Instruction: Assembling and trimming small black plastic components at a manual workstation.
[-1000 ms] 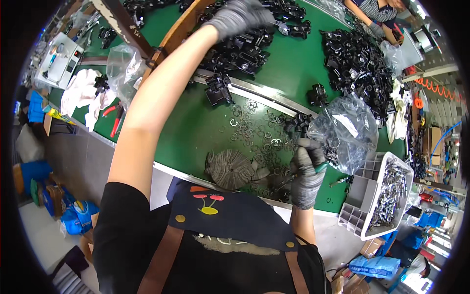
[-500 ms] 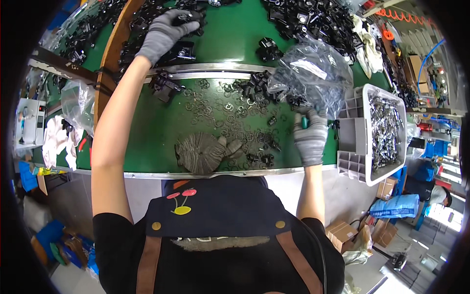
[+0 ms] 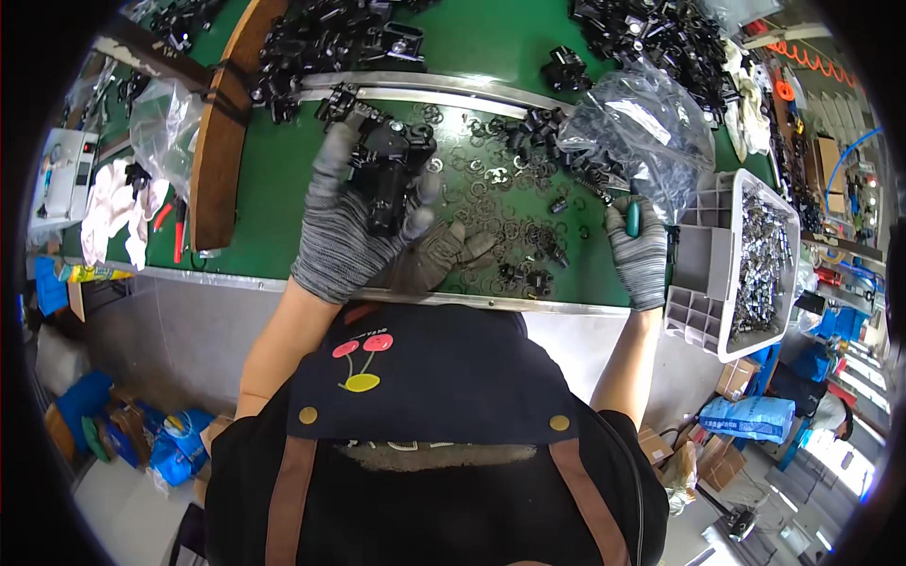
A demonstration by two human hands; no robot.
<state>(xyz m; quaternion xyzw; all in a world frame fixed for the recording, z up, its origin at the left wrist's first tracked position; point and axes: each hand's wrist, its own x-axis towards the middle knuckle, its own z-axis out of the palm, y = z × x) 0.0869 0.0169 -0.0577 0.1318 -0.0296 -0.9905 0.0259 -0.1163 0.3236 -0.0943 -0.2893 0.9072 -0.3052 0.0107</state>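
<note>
Left hand (image 3: 342, 241) over the near side of the bench (image 3: 269, 189), fingers spread round one black part (image 3: 385, 189), apparently holding it. Right hand (image 3: 640, 262) near the crate (image 3: 708, 236), fingers closed on a green-handled tool (image 3: 633, 219); cannot make out its working end.

Step in hand, by my reading: handling a single part, tool ready in the other hand. Next move seems to call for a steady left hold, the part turned to a workable face, and a clear path between the hands, above the loose rings (image 3: 495, 176).

Counts: one part held, one tool held. One lone part (image 3: 566, 71) beyond the rail (image 3: 453, 92), between two big heaps, left heap (image 3: 321, 47) and right heap (image 3: 651, 33); their parts overlap, no count possible. Rings: dozens, too scattered to tally. One crate; its metal pieces (image 3: 758, 274) too many to count. One clear bag (image 3: 651, 132) beside the right hand.
</note>
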